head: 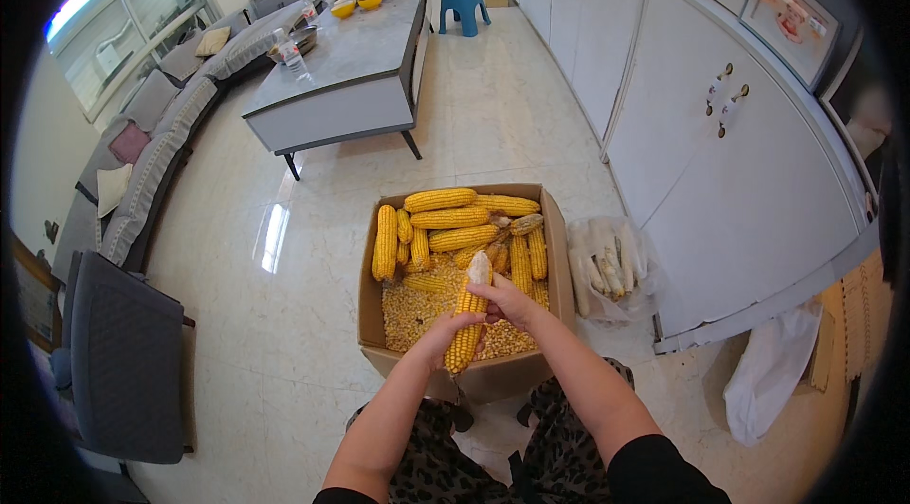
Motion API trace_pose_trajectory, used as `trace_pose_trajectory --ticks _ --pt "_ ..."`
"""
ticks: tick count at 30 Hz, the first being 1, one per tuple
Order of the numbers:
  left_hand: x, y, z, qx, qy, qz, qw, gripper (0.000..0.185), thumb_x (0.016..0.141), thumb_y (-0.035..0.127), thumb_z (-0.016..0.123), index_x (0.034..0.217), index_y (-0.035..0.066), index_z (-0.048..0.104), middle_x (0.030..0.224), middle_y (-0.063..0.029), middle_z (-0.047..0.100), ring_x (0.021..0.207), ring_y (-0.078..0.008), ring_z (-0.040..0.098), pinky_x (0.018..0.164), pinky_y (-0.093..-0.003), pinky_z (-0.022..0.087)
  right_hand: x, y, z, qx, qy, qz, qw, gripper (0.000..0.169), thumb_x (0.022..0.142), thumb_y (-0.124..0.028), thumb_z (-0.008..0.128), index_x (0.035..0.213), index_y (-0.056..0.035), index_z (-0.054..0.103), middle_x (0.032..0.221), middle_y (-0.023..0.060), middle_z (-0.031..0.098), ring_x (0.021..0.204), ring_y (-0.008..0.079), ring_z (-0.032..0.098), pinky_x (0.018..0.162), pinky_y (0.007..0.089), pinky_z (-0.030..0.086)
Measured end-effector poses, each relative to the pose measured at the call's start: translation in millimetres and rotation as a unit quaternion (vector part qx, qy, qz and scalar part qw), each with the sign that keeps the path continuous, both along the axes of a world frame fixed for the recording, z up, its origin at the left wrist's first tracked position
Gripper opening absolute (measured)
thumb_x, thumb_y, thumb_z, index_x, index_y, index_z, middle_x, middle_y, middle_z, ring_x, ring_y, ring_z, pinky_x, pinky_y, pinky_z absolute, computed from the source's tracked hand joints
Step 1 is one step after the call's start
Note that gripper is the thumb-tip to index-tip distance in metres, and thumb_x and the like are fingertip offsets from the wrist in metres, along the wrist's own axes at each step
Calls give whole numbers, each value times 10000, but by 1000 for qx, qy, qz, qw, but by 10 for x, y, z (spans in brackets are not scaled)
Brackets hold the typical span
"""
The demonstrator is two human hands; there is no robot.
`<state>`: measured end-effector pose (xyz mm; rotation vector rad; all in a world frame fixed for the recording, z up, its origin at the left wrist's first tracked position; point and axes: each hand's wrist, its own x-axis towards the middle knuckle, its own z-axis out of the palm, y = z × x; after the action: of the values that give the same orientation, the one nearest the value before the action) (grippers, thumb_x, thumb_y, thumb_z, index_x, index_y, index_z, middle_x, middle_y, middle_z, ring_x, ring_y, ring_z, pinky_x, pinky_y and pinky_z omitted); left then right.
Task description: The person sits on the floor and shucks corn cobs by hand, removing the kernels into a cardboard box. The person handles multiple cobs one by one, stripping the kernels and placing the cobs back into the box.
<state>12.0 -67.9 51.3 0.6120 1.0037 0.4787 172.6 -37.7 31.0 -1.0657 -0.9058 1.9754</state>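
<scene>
Both hands grip one yellow corn cob [469, 312] above an open cardboard box [455, 365]. My left hand [446, 335] wraps the lower part of the cob, its thumb across the kernels. Higher up, my right hand [506, 301] holds it from the right side with the thumb near the top. The cob's upper tip is pale and bare of kernels. Below it, loose corn kernels [419, 312] cover the bottom of the box. Several whole corn cobs [449, 218] lie along the back and sides of the box, some with dry husk.
A clear plastic bag [615, 273] of stripped cobs sits right of the box, beside a white cabinet [746, 205]. A white bag [775, 372] lies at right. A low table [334, 120] stands ahead, a blue stool [463, 10] farther back, and a grey chair [124, 362] at left.
</scene>
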Motion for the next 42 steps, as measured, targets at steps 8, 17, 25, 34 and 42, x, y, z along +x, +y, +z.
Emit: trace_pose_trajectory --ticks 8,17,25,34,42 --pt "-2 4 -52 17 9 -7 1000 315 814 255 598 1004 16 518 759 -89 570 574 -184 580 465 -307 497 -88 47 -243 15 -7 -35 999 351 888 -381 510 1057 -79 453 736 11 538 515 87 479 404 226 352" --pt "5 -22 -125 36 57 15 998 301 792 239 625 981 20 543 701 -78 549 546 -184 562 457 -304 487 -211 30 -181 89 -80 -39 992 385 867 -383 550 1081 -75 465 780 18 556 578 92 528 455 204 389" --pt "-59 -7 -65 -2 10 -3 1000 311 796 251 610 1002 34 521 727 -80 555 559 -185 559 462 -312 482 -24 48 -64 -14 -23 48 998 318 857 -367 566 1003 -99 477 749 9 537 588 64 477 449 202 363" --pt "-69 3 -5 -43 -37 44 997 346 807 293 609 1021 41 508 768 -69 562 581 -181 556 483 -301 480 -65 31 13 -49 29 -10 998 305 860 -337 570 1033 -116 451 701 -22 479 501 54 372 465 207 330" --pt "23 -33 -40 90 83 -22 992 425 745 218 711 1068 43 499 868 -55 579 659 -144 570 512 -263 486 -52 78 -256 -1 -40 -67 997 363 870 -341 560 1091 -78 445 792 2 544 579 81 509 464 213 389"
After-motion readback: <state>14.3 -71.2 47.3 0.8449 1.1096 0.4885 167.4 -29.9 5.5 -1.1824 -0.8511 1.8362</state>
